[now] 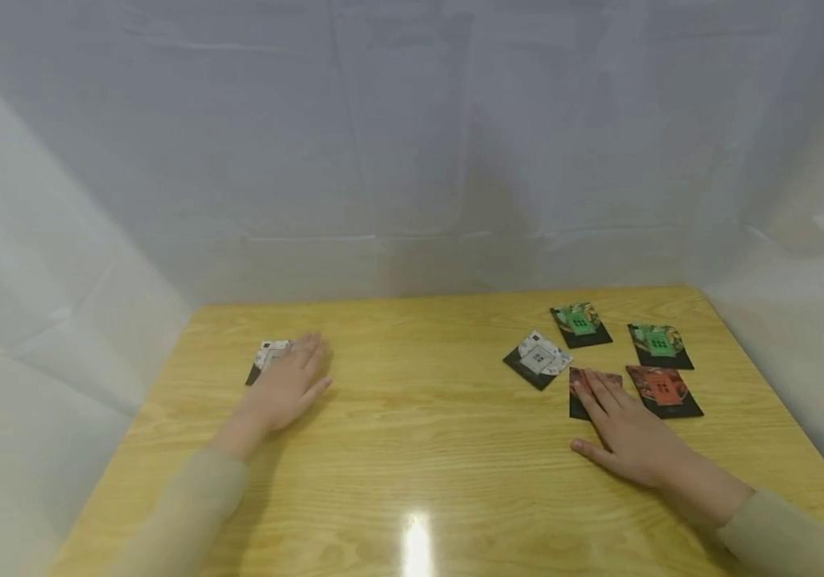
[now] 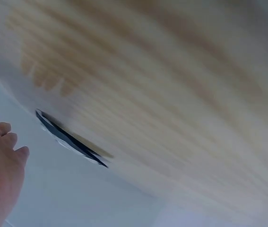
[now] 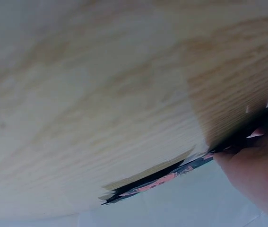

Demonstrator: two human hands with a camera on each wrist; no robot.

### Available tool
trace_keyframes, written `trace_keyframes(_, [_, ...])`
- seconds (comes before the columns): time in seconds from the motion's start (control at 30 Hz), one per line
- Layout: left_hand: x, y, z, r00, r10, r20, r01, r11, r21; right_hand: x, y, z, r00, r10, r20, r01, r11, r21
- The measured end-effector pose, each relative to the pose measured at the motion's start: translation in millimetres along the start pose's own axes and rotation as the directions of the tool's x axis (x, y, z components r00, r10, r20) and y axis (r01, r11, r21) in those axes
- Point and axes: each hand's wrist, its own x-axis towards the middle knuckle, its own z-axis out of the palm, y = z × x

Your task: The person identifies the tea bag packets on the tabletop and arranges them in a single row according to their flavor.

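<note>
Head view: pale cloth (image 1: 412, 160) is hung behind and beside a wood-grain desk (image 1: 412, 401). Next size down, the left hand (image 1: 285, 393) and right hand (image 1: 632, 441) are both held out straight-fingered, nothing gripped in either. Squarish cards are last, so no real long axis can be picked out. The inner red card (image 1: 576, 405) is found right under the right hand's fingertips, with the left hand well apart. The lone white card (image 1: 268, 353) is partly hidden by the left hand, but a gap is shown in the left wrist view. Also spread around: second white card (image 1: 538, 360), back green card (image 1: 580, 324), outer green card (image 1: 660, 345), other red card (image 1: 664, 391). No containers can be spotted.
</note>
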Motion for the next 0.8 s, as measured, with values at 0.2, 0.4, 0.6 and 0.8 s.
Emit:
trace_keyframes(0.2, [13.6,13.2,0.8,0.997,0.080,-0.009,-0.080,0.997,0.021,0,1,2,1.000,0.000,-0.007,0.000,1.000,0.002])
trace_keyframes(0.4, [28.4,29.2,3.6,0.984,0.173,-0.033,-0.172,0.984,0.045,-1,5,7,1.000,-0.002,-0.010,0.002,1.000,-0.011])
trace_keyframes(0.6, [46.7,47.6,6.9,0.970,0.242,-0.034,-0.240,0.969,0.053,-1,5,5,1.000,-0.011,-0.020,0.010,1.000,-0.017])
trace_keyframes(0.8, [64.6,67.7,7.8,0.960,0.280,-0.003,-0.279,0.957,0.074,-1,6,7,1.000,-0.006,-0.012,0.006,1.000,-0.002])
